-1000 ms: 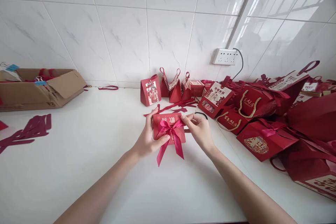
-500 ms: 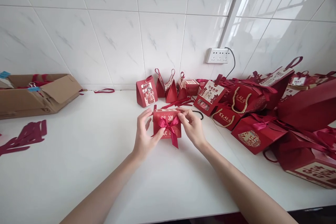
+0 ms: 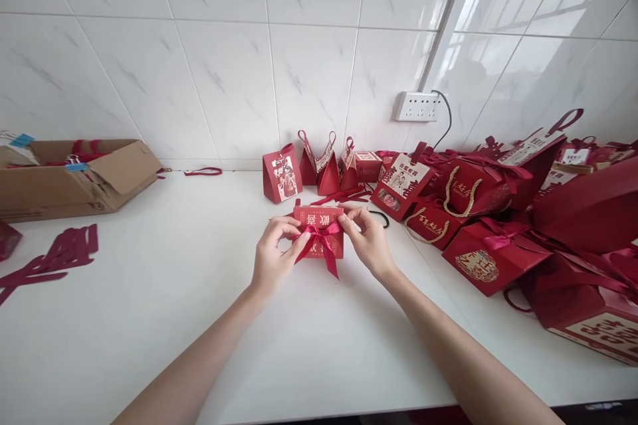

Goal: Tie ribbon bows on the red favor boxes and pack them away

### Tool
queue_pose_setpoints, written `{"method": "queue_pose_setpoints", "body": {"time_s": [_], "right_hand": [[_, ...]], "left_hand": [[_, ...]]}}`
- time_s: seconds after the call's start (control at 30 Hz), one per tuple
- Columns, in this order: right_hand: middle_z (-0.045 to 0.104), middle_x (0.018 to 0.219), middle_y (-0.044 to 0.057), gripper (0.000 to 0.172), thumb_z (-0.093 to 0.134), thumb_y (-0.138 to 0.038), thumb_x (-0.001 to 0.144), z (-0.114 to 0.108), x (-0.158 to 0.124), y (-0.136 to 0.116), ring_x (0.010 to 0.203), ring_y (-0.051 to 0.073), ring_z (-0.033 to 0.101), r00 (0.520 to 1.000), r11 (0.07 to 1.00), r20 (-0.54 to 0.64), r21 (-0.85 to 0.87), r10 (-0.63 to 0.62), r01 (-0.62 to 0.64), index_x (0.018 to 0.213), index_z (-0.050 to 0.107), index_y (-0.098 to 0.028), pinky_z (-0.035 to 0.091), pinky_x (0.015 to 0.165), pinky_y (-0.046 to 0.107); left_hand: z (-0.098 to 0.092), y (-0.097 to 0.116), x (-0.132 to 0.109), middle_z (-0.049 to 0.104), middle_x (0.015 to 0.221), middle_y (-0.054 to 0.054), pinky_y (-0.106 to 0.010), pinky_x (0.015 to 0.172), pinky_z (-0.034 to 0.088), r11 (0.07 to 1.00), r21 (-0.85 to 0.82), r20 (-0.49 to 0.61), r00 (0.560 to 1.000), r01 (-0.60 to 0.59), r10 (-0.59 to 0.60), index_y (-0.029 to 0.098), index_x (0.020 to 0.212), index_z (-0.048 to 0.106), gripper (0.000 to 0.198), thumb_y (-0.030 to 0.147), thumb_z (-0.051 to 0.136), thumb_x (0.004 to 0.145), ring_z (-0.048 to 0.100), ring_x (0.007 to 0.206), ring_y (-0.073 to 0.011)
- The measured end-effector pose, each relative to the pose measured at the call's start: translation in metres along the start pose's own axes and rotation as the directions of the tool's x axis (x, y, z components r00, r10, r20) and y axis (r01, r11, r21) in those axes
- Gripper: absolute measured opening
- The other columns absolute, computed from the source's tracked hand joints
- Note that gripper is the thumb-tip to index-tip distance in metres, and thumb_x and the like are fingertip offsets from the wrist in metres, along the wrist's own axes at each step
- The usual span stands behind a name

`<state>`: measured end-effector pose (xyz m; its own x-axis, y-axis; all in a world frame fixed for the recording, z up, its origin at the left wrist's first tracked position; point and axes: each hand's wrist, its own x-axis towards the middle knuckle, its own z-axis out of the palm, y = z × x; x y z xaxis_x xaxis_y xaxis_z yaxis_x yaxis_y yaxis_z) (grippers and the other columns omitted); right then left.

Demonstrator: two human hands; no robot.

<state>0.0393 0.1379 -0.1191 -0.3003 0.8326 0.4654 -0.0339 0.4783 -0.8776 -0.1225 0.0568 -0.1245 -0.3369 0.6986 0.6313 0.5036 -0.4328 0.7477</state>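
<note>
A small red gift box (image 3: 319,219) with gold characters stands upright on the white counter (image 3: 199,319) at the middle. A pink-red ribbon bow (image 3: 321,242) is tied across its front, its tails hanging down. My left hand (image 3: 272,259) pinches the bow's left loop with thumb and fingers. My right hand (image 3: 366,239) pinches the right loop at the box's upper right corner. Both hands are closed on the ribbon.
Small red boxes (image 3: 282,176) stand by the tiled wall behind. A heap of larger red gift bags (image 3: 478,192) fills the right side. An open cardboard box (image 3: 74,176) sits at far left, with loose dark red strips (image 3: 50,259) before it. A wall socket (image 3: 417,106) has a cable.
The box went from tilted in my hands to standing upright on the counter, a little farther away. My left fingers, spread half a second ago, have closed on the bow loop.
</note>
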Motion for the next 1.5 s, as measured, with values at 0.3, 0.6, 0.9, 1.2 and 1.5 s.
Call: {"method": "queue_pose_setpoints", "body": {"time_s": [0.3, 0.6, 0.9, 1.2, 1.5], "right_hand": [[0.060, 0.115, 0.008, 0.040, 0.061, -0.055, 0.075, 0.002, 0.001, -0.009, 0.099, 0.021, 0.059, 0.978, 0.937, 0.101, 0.284, 0.181, -0.203, 0.068, 0.047, -0.018, 0.051, 0.082, 0.038], [0.063, 0.101, 0.005, 0.042, 0.066, -0.056, 0.070, 0.005, -0.001, -0.012, 0.092, 0.018, 0.060, 0.938, 0.872, 0.170, 0.347, 0.302, -0.344, 0.069, 0.053, -0.017, 0.051, 0.085, 0.037], [0.065, 0.092, 0.006, 0.041, 0.067, -0.055, 0.067, 0.015, -0.004, -0.012, 0.084, 0.021, 0.063, 0.889, 0.775, 0.133, 0.446, 0.439, -0.449, 0.075, 0.056, -0.016, 0.049, 0.055, 0.025], [0.062, 0.080, 0.002, 0.042, 0.071, -0.055, 0.065, 0.008, -0.003, -0.012, 0.076, 0.015, 0.059, 0.921, 0.837, 0.077, 0.395, 0.381, -0.379, 0.066, 0.055, -0.016, 0.054, 0.070, 0.028], [0.058, 0.074, 0.002, 0.047, 0.068, -0.062, 0.062, 0.006, -0.002, -0.008, 0.068, 0.014, 0.055, 0.939, 0.909, 0.001, 0.252, 0.344, -0.333, 0.066, 0.053, -0.017, 0.049, 0.054, 0.023]], "left_hand": [[-0.001, 0.004, 0.004, 0.056, 0.066, 0.001, -0.024, 0.061, 0.048, 0.954, -0.158, -0.106, 0.956, 0.256, -0.274, 0.018, 0.067, 0.053, 0.028, 0.040, 0.069, 0.070, 0.056, 0.064, -0.0122], [0.007, 0.002, 0.001, 0.049, 0.067, 0.003, -0.018, 0.055, 0.043, 0.977, -0.117, -0.288, 0.935, 0.178, -0.205, 0.020, 0.074, 0.045, 0.023, 0.033, 0.063, 0.076, 0.051, 0.060, -0.0086], [0.012, 0.002, -0.001, 0.043, 0.065, 0.005, -0.017, 0.051, 0.040, 0.987, -0.084, -0.341, 0.926, 0.137, -0.158, 0.021, 0.078, 0.038, 0.021, 0.027, 0.059, 0.078, 0.045, 0.052, -0.0068], [0.006, 0.004, -0.002, 0.052, 0.075, 0.001, -0.021, 0.064, 0.045, 0.970, -0.144, -0.146, 0.965, 0.196, -0.217, 0.020, 0.079, 0.046, 0.019, 0.036, 0.056, 0.082, 0.053, 0.068, -0.0106], [0.004, 0.007, -0.001, 0.042, 0.071, 0.005, -0.022, 0.065, 0.045, 0.907, -0.262, -0.045, 0.934, 0.331, -0.354, 0.024, 0.106, 0.046, 0.051, 0.037, 0.074, 0.065, 0.048, 0.067, -0.0099]]}}
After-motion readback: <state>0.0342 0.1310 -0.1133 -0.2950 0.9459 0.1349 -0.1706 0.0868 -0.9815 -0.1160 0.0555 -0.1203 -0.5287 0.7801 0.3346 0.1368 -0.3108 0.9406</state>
